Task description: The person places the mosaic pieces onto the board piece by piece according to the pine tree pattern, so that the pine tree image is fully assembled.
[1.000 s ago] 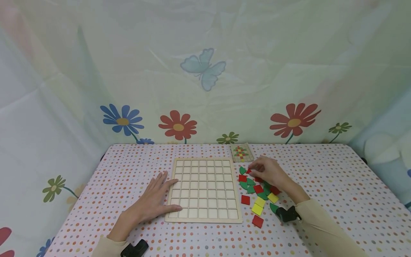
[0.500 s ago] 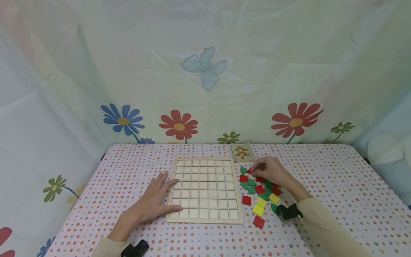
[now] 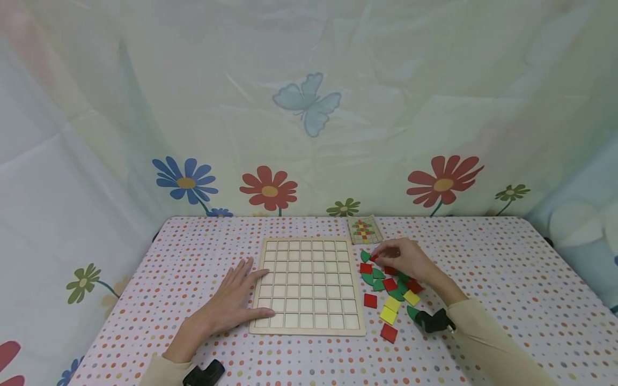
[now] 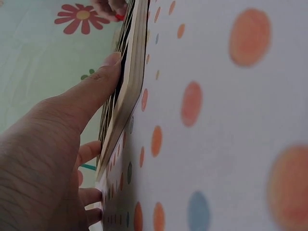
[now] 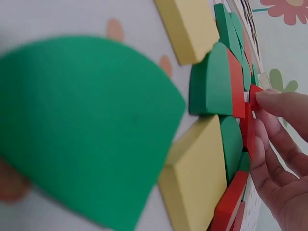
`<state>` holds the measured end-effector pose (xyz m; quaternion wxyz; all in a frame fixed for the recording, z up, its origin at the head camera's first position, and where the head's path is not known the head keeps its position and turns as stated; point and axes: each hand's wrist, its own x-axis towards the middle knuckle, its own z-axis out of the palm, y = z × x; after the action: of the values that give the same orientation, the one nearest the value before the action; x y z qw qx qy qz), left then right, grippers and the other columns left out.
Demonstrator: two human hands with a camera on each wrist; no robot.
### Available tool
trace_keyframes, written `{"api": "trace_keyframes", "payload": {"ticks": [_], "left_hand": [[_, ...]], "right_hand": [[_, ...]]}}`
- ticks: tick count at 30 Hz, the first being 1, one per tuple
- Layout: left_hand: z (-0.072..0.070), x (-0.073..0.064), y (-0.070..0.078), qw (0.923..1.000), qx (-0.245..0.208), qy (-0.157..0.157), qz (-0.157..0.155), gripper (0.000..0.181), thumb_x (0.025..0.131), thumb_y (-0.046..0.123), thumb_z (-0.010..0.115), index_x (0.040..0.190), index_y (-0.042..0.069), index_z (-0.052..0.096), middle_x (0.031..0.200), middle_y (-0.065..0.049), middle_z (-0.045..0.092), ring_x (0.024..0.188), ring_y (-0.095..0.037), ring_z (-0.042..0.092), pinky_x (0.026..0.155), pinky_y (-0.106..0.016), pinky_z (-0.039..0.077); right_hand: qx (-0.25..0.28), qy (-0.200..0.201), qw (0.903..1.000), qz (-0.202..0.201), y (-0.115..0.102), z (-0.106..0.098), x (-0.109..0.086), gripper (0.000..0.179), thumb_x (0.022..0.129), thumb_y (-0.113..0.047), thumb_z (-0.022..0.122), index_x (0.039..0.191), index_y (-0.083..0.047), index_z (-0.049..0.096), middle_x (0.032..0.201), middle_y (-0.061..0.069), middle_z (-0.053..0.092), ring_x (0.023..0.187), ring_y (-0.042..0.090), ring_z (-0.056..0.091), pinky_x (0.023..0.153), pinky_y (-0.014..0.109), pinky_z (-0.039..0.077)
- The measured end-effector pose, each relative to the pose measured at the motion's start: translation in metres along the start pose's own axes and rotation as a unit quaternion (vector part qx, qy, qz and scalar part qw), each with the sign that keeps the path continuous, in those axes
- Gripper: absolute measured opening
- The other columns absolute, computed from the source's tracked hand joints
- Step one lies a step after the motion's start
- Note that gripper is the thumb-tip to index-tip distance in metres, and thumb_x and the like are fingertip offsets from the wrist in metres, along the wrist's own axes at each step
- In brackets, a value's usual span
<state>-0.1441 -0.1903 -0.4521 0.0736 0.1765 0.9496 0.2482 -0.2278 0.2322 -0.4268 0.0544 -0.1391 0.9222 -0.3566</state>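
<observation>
A wooden grid board point(image 3: 307, 331) lies on the table with bare square cells. My left hand point(image 3: 232, 300) rests on its left edge, fingers spread, the thumb and index finger over the rim. In the left wrist view the thumb point(image 4: 96, 89) lies on the board's side. My right hand point(image 3: 403, 258) pinches a small red tile point(image 5: 255, 96) between thumb and fingers, over the far part of a loose pile. Around it lie green rounded tiles point(image 3: 368, 279), red square tiles point(image 3: 370, 301) and yellow square tiles point(image 3: 388, 315). Some tiles are hidden under my right hand.
A small pattern card point(image 3: 365, 230) with a tree-like figure lies behind the pile, near the board's far right corner. The dotted tablecloth point(image 3: 299, 362) covers the table. A flowered curtain point(image 3: 376, 134) hangs behind the far edge.
My right hand stays nearly in place, with the red tile tilting a little between its fingers. The left hand keeps its position on the board.
</observation>
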Motion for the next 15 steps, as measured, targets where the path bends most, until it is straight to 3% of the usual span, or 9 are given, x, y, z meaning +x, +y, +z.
{"api": "trace_keyframes", "payload": {"ticks": [6,15], "left_hand": [[0.001,0.0,-0.002,1.0,-0.002,0.001,0.0,0.095,0.087,0.071,0.07,0.159,0.017,0.043,0.172,-0.024,0.015,0.16,-0.044,0.006,0.126,-0.064,0.006],[0.002,0.0,-0.004,0.9999,-0.002,0.002,0.011,0.095,0.088,0.072,0.069,0.16,0.017,0.042,0.172,-0.023,0.014,0.16,-0.042,0.005,0.126,-0.064,0.006]], "right_hand": [[-0.001,0.014,0.9999,0.008,-0.005,0.002,-0.002,0.014,0.095,-0.004,0.076,0.108,0.0,0.077,0.098,0.009,0.073,0.091,0.026,0.068,0.086,0.045,0.061],[0.004,0.044,0.9968,-0.067,-0.02,0.007,0.014,0.019,0.094,0.0,0.075,0.113,0.004,0.077,0.101,0.014,0.076,0.093,0.031,0.073,0.085,0.046,0.062]]}}
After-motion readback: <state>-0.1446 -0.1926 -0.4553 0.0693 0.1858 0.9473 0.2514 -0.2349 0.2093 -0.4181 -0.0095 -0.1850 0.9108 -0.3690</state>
